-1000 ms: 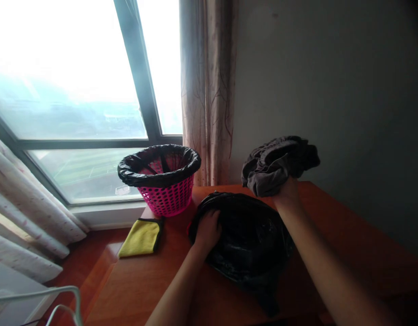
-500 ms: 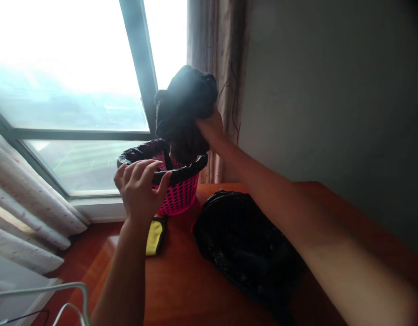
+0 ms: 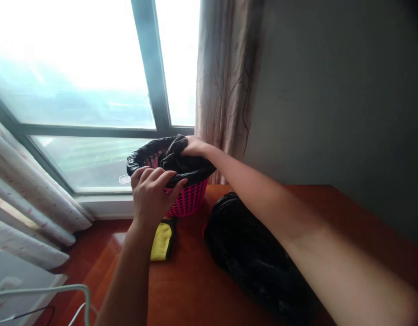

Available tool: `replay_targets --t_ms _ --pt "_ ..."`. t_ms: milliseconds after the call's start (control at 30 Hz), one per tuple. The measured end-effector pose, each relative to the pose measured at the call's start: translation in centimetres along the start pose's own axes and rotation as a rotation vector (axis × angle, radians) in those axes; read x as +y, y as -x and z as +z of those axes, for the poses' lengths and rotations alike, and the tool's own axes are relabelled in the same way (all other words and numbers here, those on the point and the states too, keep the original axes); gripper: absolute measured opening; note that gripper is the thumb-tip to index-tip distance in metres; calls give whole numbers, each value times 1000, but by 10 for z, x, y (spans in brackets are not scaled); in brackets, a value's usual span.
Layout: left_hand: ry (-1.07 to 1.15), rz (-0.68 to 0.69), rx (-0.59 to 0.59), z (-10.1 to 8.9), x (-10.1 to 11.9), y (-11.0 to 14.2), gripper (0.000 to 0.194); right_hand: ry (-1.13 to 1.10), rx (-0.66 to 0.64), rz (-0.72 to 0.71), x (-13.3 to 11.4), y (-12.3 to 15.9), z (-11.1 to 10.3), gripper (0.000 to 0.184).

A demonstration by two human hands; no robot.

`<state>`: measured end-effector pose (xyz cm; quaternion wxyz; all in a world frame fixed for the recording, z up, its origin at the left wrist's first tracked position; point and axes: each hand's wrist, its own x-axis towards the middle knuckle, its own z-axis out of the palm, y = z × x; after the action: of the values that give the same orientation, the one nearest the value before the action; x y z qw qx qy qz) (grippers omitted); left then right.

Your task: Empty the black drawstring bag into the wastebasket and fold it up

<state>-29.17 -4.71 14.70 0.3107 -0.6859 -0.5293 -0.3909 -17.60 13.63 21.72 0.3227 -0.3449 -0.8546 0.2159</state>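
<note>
A pink lattice basket (image 3: 190, 199), its rim covered by a black plastic liner (image 3: 141, 154), stands at the table's far end by the window. My left hand (image 3: 152, 192) grips the near-left rim, fingers curled over the top and thumb on the outer side. At the basket's mouth, my right hand (image 3: 195, 147) is closed on a bunched dark cloth (image 3: 173, 151), whose lower part lies inside the basket. Its fingertips are partly hidden by the fabric.
Beneath my right forearm lies a large black plastic bag (image 3: 256, 258) on the reddish-brown table (image 3: 185, 285). A yellow cloth with dark edging (image 3: 162, 240) sits before the basket. Curtains (image 3: 225, 77) frame the window; pale tubing (image 3: 59, 288) crosses the lower left.
My right hand has lowered the dark cloth from above the basket into its mouth. My left hand stays at the rim, and the view has shifted slightly.
</note>
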Motion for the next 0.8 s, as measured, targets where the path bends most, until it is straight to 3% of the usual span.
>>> replay_targets --t_ms 67,133,233,367,467,600,700,800 --pt "11 -6 1 1 -1 1 21 5 -66 31 -1 7 -13 21" --pt "17 -16 -5 2 -2 1 20 -21 -33 58 -1 17 -28 26" --pt "21 -21 -12 2 -3 1 20 -144 105 73 7 35 -49 44" --pt "3 -4 -28 1 -3 -3 22 -177 138 147 28 60 -71 72" --pt "-13 9 -43 -1 -4 -6 22 -40 202 202 34 78 -82 65" --pt "-8 12 -37 -7 0 -8 24 5 213 157 28 116 -94 50" --pt "27 -23 55 -18 13 -1 29 27 171 132 29 166 -104 42" --pt "146 -91 135 -27 34 19 30 39 134 200 52 234 -115 34"
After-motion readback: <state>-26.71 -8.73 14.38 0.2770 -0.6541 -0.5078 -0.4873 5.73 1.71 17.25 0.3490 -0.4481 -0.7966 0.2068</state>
